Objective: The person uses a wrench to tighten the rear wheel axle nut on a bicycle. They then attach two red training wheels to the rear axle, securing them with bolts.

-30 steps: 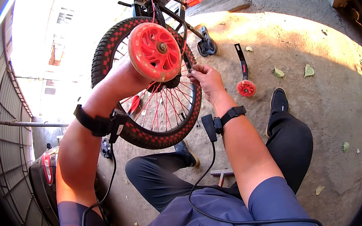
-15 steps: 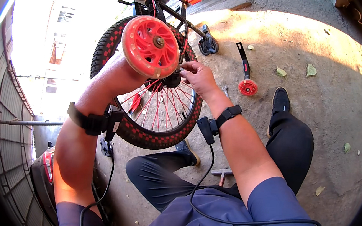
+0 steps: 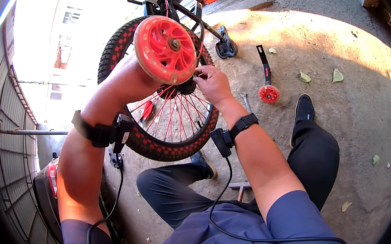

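My left hand [image 3: 138, 78] reaches up behind a red training wheel [image 3: 160, 57] with a bolt at its centre; its fingers are hidden by that wheel. The training wheel is held raised over the bicycle's wheel [image 3: 164, 149], which has red spokes and a red-checked black tyre. My right hand [image 3: 211, 83] is at the hub [image 3: 184, 88], right of the training wheel, with thumb and index finger pinched on something too small to make out, beside the black frame tubes. Black straps with small boxes and cables are on both forearms.
A second training wheel [image 3: 268, 94] with a black bracket lies on the concrete, near a wrench [image 3: 245, 101] and dry leaves. A black pedal [image 3: 226, 45] is at the frame. A hammer-like tool [image 3: 241, 187] lies between my legs. A metal gate [image 3: 10, 165] and dark vehicle stand at left.
My right hand has moved slightly up and left, closer in against the hub. The red training wheel has shifted a little left and upward with my left arm.
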`<move>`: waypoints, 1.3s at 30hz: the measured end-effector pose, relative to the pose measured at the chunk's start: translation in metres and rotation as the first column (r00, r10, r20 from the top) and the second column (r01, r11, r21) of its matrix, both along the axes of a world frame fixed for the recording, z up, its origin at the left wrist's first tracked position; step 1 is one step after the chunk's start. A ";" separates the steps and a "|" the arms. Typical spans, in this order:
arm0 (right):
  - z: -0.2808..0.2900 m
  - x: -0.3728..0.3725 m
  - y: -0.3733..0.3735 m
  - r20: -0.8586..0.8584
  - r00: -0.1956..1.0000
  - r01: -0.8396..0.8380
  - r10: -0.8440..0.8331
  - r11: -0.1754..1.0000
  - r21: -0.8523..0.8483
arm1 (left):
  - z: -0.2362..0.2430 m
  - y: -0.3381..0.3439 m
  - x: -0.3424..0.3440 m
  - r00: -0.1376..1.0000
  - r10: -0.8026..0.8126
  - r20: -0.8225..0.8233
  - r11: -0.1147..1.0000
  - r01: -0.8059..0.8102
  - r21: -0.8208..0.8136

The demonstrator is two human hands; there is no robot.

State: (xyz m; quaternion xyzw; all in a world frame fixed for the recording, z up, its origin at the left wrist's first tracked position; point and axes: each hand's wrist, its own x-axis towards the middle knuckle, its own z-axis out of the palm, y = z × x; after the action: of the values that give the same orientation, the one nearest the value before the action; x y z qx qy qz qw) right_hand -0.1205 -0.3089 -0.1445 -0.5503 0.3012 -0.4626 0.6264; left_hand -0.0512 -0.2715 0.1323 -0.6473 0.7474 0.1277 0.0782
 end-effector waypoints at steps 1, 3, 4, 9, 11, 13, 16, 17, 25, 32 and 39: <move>0.001 0.000 0.000 0.007 1.000 -0.003 0.003 1.000 0.002 | 0.000 -0.001 0.000 0.999 -0.033 0.006 0.999 0.033 -0.023; 0.003 0.000 0.001 0.005 1.000 0.001 -0.001 1.000 -0.017 | 0.001 -0.001 0.000 0.998 -0.063 0.011 0.997 0.063 -0.047; 0.003 0.000 0.000 -0.003 1.000 0.008 -0.008 0.999 -0.035 | 0.000 -0.002 0.001 0.998 -0.059 0.008 0.997 0.059 -0.045; 0.006 -0.004 -0.002 -0.038 0.999 0.002 -0.005 0.997 -0.081 | 0.001 -0.003 -0.004 1.000 0.019 -0.002 1.000 -0.019 -0.020; 0.007 -0.005 -0.003 -0.055 0.998 -0.011 0.007 0.997 -0.077 | 0.002 -0.004 -0.003 0.999 0.018 0.051 1.000 -0.019 0.004; 0.008 -0.007 -0.004 -0.112 0.994 -0.025 0.015 0.996 -0.082 | 0.000 -0.003 -0.001 0.999 0.022 0.046 1.000 -0.022 -0.005; 0.010 -0.009 -0.005 -0.147 0.989 -0.051 0.035 0.992 -0.112 | 0.000 -0.002 0.000 1.000 0.003 0.023 1.000 -0.003 -0.010; 0.010 -0.010 -0.006 -0.151 0.988 -0.060 0.040 0.990 -0.126 | 0.000 -0.002 -0.001 1.000 -0.010 0.011 1.000 0.010 -0.011; 0.005 -0.010 -0.013 -0.216 0.970 -0.137 0.112 0.985 -0.104 | 0.001 -0.004 -0.001 0.999 -0.053 -0.004 0.998 0.053 -0.016; 0.015 -0.015 -0.014 -0.326 0.937 -0.176 0.125 0.976 -0.130 | -0.004 -0.004 0.004 0.988 -0.152 -0.006 0.983 0.150 -0.107; 0.016 -0.014 -0.013 -0.334 0.939 -0.150 0.083 0.972 -0.182 | 0.002 -0.004 -0.005 1.000 0.027 -0.005 0.999 -0.027 0.040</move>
State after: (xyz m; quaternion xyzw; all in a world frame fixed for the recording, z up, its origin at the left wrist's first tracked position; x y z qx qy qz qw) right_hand -0.1340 -0.3220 -0.1289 -0.6973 0.3174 -0.3565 0.5347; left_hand -0.0564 -0.2754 0.1345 -0.6551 0.7362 0.1457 0.0874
